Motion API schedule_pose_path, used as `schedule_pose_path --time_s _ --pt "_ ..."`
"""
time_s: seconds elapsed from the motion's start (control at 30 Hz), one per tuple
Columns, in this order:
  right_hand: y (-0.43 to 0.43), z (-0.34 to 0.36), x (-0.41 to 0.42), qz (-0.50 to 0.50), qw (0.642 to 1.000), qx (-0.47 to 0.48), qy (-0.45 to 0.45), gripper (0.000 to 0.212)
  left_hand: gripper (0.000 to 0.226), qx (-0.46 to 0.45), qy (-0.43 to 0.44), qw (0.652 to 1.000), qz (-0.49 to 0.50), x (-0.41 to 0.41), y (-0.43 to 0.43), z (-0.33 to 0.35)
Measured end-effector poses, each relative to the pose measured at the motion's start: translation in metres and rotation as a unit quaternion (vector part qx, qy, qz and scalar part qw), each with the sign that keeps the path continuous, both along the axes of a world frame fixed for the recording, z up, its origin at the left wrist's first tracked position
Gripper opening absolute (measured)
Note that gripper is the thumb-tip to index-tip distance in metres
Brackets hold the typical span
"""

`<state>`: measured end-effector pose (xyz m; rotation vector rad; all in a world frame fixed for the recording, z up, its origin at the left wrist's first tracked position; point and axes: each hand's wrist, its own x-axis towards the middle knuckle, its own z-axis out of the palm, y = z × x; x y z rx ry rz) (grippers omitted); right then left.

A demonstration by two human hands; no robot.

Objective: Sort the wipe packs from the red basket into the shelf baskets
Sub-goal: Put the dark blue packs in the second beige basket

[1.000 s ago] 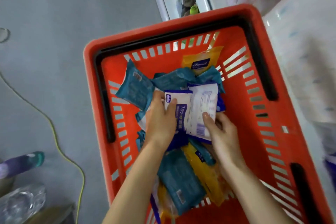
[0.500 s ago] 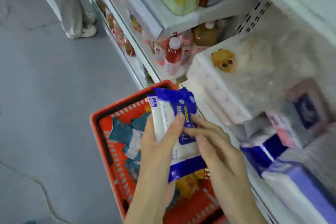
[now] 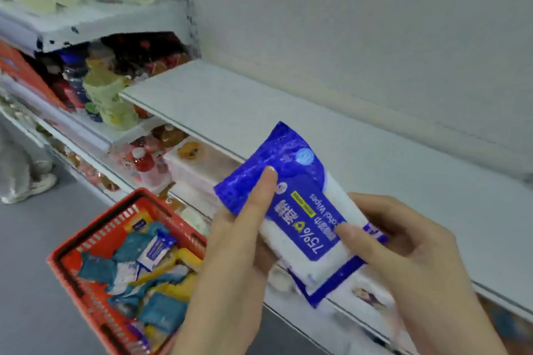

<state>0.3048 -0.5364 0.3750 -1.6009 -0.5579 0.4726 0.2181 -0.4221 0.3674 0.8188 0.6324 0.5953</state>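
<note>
Head view: both hands hold one blue-and-white wipe pack (image 3: 300, 210) just in front of the white shelf (image 3: 288, 101), tilted across its front edge. The left hand (image 3: 239, 239) grips the pack's left side, thumb pressed flat on the printed face. The right hand (image 3: 403, 245) pinches the lower right end between thumb and fingers. Below and left of the shelf sits the red basket (image 3: 94, 224), with more packs (image 3: 144, 277) heaped inside.
</note>
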Motion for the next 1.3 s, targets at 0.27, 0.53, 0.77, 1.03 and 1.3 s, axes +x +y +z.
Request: schedule_pose_path --time_s 0.27,0.53,0.77,1.03,1.3 --pt "-0.347 0.077 0.0 -0.291 0.955 0.044 -0.017 0.041 0.039 -0.022 -0.045 0.962 -0.27 0.091 -0.325 0.073" --pt "-0.559 0.109 -0.038 -0.478 0.862 0.154 0.065 0.039 0.044 -0.011 -0.06 0.887 -0.459 0.103 -0.546 0.126" --pt "-0.657 0.103 -0.014 -0.496 0.81 0.295 0.1 0.03 0.034 -0.066 -0.034 0.82 -0.568 0.145 -0.655 0.129" --pt "-0.803 0.096 0.061 -0.53 0.848 -0.016 -0.011 0.035 0.037 0.05 -0.032 0.828 -0.557 0.219 -0.786 0.109" --pt "-0.899 0.079 0.126 -0.519 0.855 0.022 0.014 0.023 0.024 0.042 0.007 0.787 -0.615 0.275 -0.884 0.094"
